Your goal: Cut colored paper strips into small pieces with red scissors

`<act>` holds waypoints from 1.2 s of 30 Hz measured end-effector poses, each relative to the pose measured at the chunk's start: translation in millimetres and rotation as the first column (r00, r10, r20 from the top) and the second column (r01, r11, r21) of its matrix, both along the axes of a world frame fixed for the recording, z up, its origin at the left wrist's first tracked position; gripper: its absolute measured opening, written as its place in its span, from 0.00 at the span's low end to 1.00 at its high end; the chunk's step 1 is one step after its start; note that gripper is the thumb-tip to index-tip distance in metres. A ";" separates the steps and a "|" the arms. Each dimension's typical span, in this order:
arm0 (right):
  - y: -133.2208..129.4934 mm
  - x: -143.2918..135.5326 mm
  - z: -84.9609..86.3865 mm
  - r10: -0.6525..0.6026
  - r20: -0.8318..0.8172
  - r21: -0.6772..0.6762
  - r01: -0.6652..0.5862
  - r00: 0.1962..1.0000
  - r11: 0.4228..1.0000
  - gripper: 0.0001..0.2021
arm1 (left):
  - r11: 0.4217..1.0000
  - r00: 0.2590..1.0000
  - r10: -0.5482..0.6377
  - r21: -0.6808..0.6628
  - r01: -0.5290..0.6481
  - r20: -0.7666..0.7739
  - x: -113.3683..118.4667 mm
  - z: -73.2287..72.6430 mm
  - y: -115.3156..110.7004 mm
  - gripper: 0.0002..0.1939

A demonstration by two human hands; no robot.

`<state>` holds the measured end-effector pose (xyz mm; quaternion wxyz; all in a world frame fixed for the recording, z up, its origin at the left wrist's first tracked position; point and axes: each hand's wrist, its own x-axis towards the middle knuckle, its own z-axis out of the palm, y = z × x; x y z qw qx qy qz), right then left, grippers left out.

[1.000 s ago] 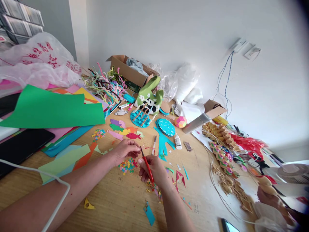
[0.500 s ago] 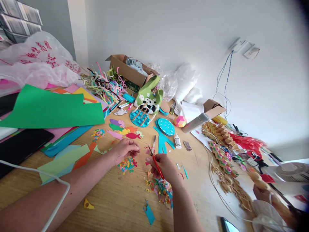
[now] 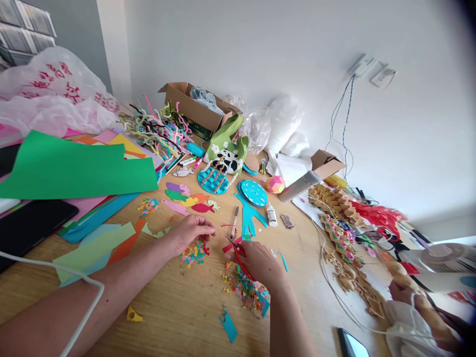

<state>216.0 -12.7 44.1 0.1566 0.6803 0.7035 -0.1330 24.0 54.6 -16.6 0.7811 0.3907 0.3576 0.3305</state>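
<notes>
My right hand [image 3: 262,263] is closed around the handles of red-handled scissors [image 3: 241,260], their dark blades pointing up and left. A red paper strip [image 3: 231,245] lies right by the blades. To the left, my left hand [image 3: 194,233] is pinched, its thumb and forefinger together; whatever they hold is hidden or too small to make out. Just below it lies a pile of small coloured paper dots [image 3: 195,254]. Beneath the scissors is a heap of colourful paper scraps [image 3: 247,290]. Paper fish [image 3: 203,208] in several colours lie beyond my left hand.
A slim pen-like tool [image 3: 235,220], blue paper strips [image 3: 247,220] and a white glue bottle [image 3: 271,216] lie ahead. Coloured sheets [image 3: 82,168] are stacked left. A white cable [image 3: 87,302] crosses my left forearm. A grey tumbler [image 3: 299,186] lies right; a phone [image 3: 351,343] sits bottom right.
My right hand has shifted a little to the right and the scissors have tilted further left. More of the red strip shows by the blades. My left hand stays nearly where it was.
</notes>
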 end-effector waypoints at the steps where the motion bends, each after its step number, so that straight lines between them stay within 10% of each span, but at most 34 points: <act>1: -0.4 -0.4 1.1 0.009 0.003 -0.022 -0.009 1.000 1.000 0.28 | 1.000 1.000 -0.001 0.002 0.001 -0.002 0.1 -0.1 -0.1 0.10; 24: -5.4 0.0 15.6 -0.031 -0.122 0.000 0.031 0.992 1.000 0.24 | 1.000 1.000 -0.003 0.006 0.003 -0.019 0.5 -0.9 -2.4 0.09; 30: -1.8 -13.8 11.9 -0.271 -0.710 -0.172 0.213 0.651 0.962 0.21 | 1.000 1.000 -0.018 0.002 0.018 0.024 1.4 -1.2 -3.1 0.10; 36: 0.4 -30.9 -3.8 -0.289 -0.754 -0.174 0.246 0.590 0.954 0.21 | 1.000 0.997 -0.003 -0.006 0.004 0.075 0.6 2.2 -3.1 0.11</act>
